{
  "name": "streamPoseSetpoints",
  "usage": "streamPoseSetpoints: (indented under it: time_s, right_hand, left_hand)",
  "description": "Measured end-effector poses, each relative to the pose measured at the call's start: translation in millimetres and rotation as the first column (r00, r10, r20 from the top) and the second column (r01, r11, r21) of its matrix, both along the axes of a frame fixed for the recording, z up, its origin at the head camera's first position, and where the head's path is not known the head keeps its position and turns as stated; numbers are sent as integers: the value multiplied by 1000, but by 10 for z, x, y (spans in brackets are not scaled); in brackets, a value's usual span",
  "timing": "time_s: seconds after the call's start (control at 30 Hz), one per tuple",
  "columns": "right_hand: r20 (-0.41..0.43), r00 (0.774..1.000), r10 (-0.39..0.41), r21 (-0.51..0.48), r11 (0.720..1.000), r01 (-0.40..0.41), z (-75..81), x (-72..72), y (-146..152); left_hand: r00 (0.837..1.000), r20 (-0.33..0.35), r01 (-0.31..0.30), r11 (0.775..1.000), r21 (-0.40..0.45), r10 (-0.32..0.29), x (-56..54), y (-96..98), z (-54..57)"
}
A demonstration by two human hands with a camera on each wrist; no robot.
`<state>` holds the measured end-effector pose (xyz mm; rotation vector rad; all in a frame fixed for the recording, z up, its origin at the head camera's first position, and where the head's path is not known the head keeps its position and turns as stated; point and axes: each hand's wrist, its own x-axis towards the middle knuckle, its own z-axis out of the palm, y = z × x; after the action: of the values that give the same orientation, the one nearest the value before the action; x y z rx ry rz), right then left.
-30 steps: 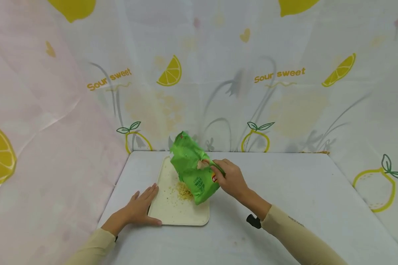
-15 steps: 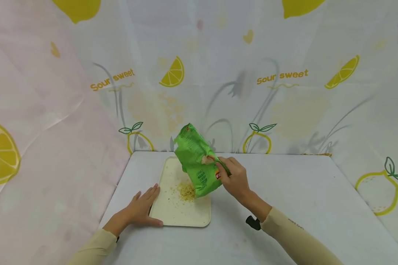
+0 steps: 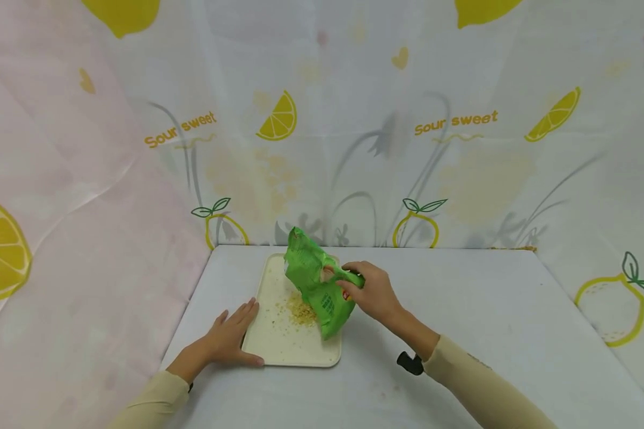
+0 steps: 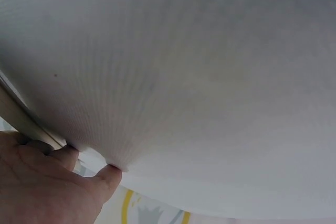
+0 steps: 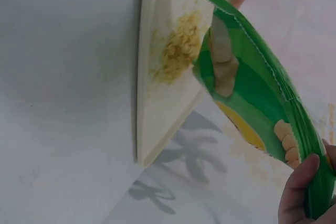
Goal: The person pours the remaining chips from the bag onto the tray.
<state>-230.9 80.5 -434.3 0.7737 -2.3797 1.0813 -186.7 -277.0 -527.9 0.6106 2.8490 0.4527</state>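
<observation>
A crumpled green chip bag [image 3: 303,265] hangs tilted over the right part of a cream tray [image 3: 295,355]. My right hand [image 3: 374,292] pinches the bag's right edge between thumb and fingers; in the right wrist view the thumb [image 5: 300,184] lies against that green edge. Yellow crumbs [image 3: 300,311] lie heaped and scattered on the tray, left of the bag. My left hand [image 3: 226,338] rests at the tray's left side, fingers straight along the edge and thumb at the near left corner. In the left wrist view, its fingertips [image 4: 113,174] touch the white cloth.
The tray lies on a table [image 3: 451,322] covered in white cloth. Behind the table hangs a lemon-printed curtain [image 3: 322,173], and a pale pink one [image 3: 102,262] closes the left side. A small black device [image 3: 409,362] sits at the right wrist.
My right hand lifted the bag slightly, then lowered it again; the bag now looks more folded, its lower end drooping nearer the tray. My left hand stays in place.
</observation>
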Motion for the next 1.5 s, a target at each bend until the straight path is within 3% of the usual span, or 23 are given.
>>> streamPoseSetpoints:
  time_s: [0.1, 0.17, 0.37, 0.53, 0.8, 1.1, 1.2, 1.37, 1.5]
  right_hand:
    - [83, 997, -1, 8, 1000, 1, 82, 28, 10]
    - [94, 995, 13, 33, 999, -16, 117, 33, 23]
    - [21, 995, 94, 123, 988, -96, 147, -18, 101]
    - [-5, 993, 120, 61, 991, -119, 143, -111, 198]
    - [-49, 989, 141, -154, 977, -147, 206, -187, 270]
    - [50, 988, 146, -1, 989, -146, 34, -117, 218]
    - [31, 989, 144, -1, 990, -144, 39, -104, 226]
    - [-67, 991, 116, -100, 987, -123, 67, -115, 239]
    - [-57, 991, 121, -55, 991, -124, 24, -111, 247]
  left_hand:
    - [1000, 5, -1, 1000, 4, 1, 8, 8, 17]
    - [1000, 4, -1, 1000, 5, 1, 12, 10, 22]
    - [1000, -2, -3, 1000, 3, 3, 13, 5, 25]
    - [1000, -9, 1, 1000, -4, -2, 12, 5, 7]
    - [1000, 9, -2, 1000, -5, 2, 9, 0, 15]
    - [1000, -9, 4, 1000, 1, -4, 13, 14, 8]
    - [1000, -5, 2, 1000, -1, -2, 9, 7, -11]
    - [1000, -4, -1, 1000, 8, 1, 10, 7, -8]
    - [1000, -5, 0, 1000, 5, 0, 15, 15, -14]
